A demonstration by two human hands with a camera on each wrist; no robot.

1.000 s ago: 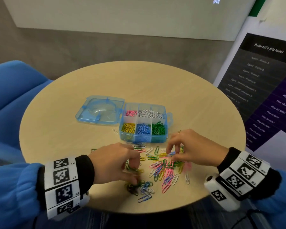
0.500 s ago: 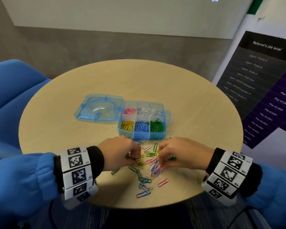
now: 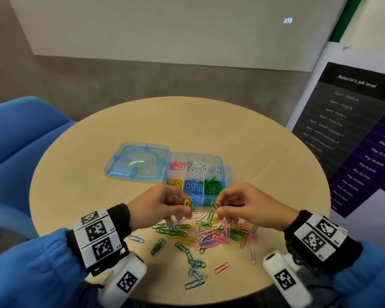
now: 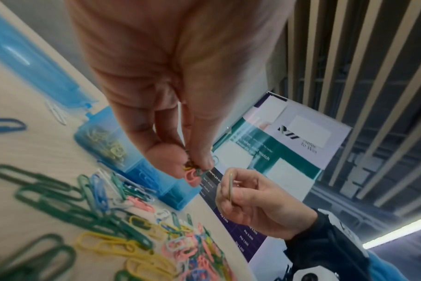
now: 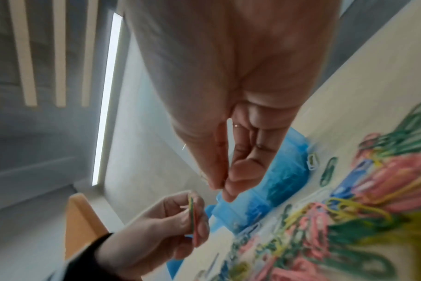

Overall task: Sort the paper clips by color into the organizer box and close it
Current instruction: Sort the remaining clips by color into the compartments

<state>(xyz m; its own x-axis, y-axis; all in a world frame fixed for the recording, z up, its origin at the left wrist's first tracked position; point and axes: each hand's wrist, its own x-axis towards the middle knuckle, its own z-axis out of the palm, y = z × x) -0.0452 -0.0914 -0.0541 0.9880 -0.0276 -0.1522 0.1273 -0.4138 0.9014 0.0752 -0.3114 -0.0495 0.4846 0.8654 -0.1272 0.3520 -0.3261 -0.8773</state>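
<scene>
So my left hand (image 3: 158,205) has its fingers pinched on a little bunch of clips, yellow one (image 3: 187,201) sticking up, pink and green tucked in there too; my right hand (image 3: 247,207) pinches a single green clip (image 3: 214,205), both held just in front of the organizer box (image 3: 228,172), which sits open on the desk (image 3: 265,152) with its lid (image 3: 138,162) flat to the left. The rest of the pile (image 3: 200,236) is still loose near me; honestly the risk is that mixed bunch, since dropping it in one go puts colors in the wrong compartment, or a tangled clip drags a neighbour along.
</scene>
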